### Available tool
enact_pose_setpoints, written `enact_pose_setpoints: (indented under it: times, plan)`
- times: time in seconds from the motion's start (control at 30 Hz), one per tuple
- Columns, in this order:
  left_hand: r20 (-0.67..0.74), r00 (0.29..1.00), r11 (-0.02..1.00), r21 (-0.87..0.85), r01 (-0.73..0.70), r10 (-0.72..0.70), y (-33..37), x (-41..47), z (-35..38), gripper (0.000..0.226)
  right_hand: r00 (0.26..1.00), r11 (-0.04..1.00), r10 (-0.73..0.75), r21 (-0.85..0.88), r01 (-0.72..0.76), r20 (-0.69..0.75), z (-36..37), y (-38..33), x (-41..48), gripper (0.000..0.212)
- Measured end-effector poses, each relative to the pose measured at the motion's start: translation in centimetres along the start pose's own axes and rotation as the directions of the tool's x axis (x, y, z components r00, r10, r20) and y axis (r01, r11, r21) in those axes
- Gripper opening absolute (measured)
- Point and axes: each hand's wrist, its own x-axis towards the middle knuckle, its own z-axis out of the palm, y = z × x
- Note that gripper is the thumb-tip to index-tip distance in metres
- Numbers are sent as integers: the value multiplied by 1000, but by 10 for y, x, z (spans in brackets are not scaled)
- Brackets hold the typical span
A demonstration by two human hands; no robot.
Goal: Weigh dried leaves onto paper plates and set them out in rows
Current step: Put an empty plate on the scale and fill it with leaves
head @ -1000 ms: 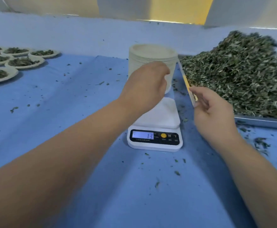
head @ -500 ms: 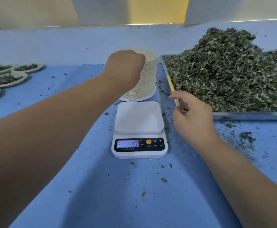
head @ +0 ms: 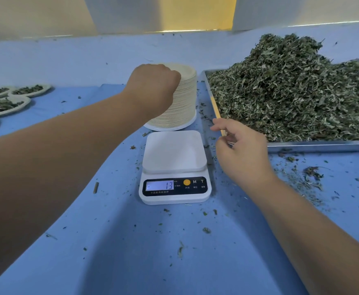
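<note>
A tall stack of paper plates (head: 186,103) stands behind the white scale (head: 174,152), whose platform is bare and whose display reads minus 13. My left hand (head: 153,88) sits on the near top edge of the stack, fingers curled down over the top plate and hidden from me. My right hand (head: 242,152) hovers to the right of the scale, at the near left corner of the metal tray (head: 323,143). Its fingers are loosely bent and hold nothing. A big heap of dried leaves (head: 291,92) fills the tray.
Several filled plates (head: 3,105) lie in rows at the far left on the blue cloth (head: 131,252). Leaf crumbs are scattered around the scale and in front of the tray. A pale wall runs behind the table.
My left hand has risen from the front of the plate stack to its top edge. My right hand has stayed by the tray corner, its fingers loosening slightly.
</note>
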Motion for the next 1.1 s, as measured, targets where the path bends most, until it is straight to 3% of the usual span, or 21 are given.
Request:
enact_pose_setpoints:
  times: [0.33,1.1]
  plan:
    - [17,998,993,96,-62,61,-4,1,5,15,999,999,-40,16,40,-8,2,1,0,32]
    - [23,998,993,102,-66,64,-5,1,6,15,1000,999,-28,16,28,-6,0,1,0,28]
